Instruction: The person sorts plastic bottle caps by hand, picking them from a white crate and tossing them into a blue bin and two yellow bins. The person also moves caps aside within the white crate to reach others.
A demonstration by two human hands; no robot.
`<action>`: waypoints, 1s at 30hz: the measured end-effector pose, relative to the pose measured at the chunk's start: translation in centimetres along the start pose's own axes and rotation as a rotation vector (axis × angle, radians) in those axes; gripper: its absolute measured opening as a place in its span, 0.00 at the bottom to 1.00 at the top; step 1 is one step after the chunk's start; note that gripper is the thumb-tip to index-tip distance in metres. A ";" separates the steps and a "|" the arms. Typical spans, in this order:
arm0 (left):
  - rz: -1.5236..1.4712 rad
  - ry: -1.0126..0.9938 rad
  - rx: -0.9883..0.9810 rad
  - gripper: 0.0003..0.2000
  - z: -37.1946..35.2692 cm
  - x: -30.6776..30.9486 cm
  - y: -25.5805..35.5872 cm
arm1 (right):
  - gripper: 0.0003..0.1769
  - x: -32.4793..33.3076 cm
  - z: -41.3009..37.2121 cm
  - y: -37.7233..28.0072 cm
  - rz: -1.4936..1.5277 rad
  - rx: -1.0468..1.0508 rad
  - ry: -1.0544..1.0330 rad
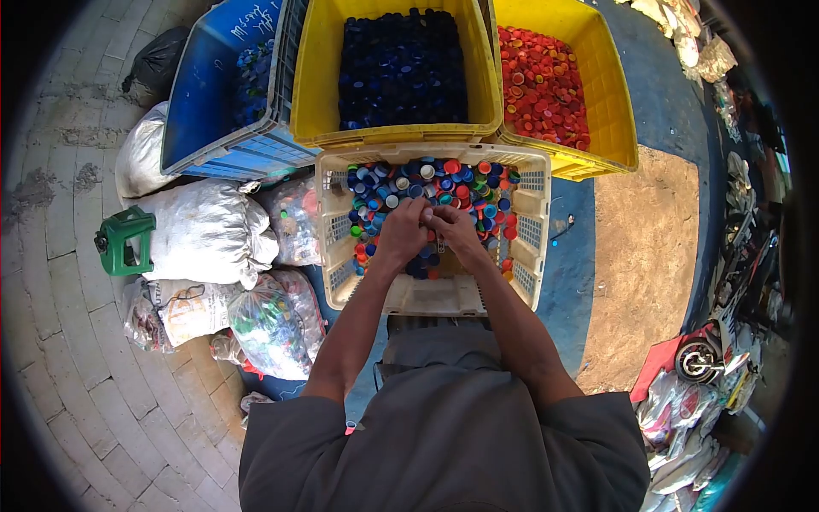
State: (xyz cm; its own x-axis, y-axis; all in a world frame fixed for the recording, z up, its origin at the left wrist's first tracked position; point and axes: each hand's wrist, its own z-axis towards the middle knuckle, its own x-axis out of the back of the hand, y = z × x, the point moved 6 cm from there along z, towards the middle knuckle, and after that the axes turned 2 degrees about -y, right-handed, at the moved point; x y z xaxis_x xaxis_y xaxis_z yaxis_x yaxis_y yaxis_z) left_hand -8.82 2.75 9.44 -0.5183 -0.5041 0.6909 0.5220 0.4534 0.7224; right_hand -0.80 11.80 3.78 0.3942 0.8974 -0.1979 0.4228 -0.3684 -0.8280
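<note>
The left hand (405, 229) and right hand (454, 230) met over mixed bottle caps (391, 184) inside the cream crate (520, 152), whose long axis ran left to right; each grip's fingers were together, any held cap and its facing too small to tell

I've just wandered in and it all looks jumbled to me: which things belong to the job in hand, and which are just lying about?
Likely in use: left hand, right hand, mixed caps, pale crate, blue bin, two yellow bins.

Likely just lying about: black bag, green plastic object, small wheel.
</note>
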 end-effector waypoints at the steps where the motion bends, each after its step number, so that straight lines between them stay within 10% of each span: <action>1: -0.056 -0.009 0.022 0.15 -0.1 0.1 -0.4 | 0.13 0.1 0.2 0.3 -0.018 -0.001 -0.006; 7: -0.282 0.012 0.071 0.15 -0.2 1.1 -0.5 | 0.17 0.9 0.8 2.0 0.406 -0.019 -0.029; 16: -0.086 0.046 0.092 0.13 -0.5 1.1 0.0 | 0.19 -0.9 -1.1 -3.2 -0.329 0.365 0.094; 30: -0.361 -0.117 0.110 0.21 -0.6 1.8 0.0 | 0.11 -0.7 -1.5 -1.3 0.671 -0.149 -0.107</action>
State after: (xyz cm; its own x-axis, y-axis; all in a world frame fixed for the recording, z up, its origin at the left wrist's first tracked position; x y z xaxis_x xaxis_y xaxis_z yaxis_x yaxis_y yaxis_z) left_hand -9.31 1.43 10.67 -0.7322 -0.5613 0.3857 0.2196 0.3415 0.9139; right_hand -0.43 11.29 5.72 0.5306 0.4803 -0.6985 0.2263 -0.8743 -0.4293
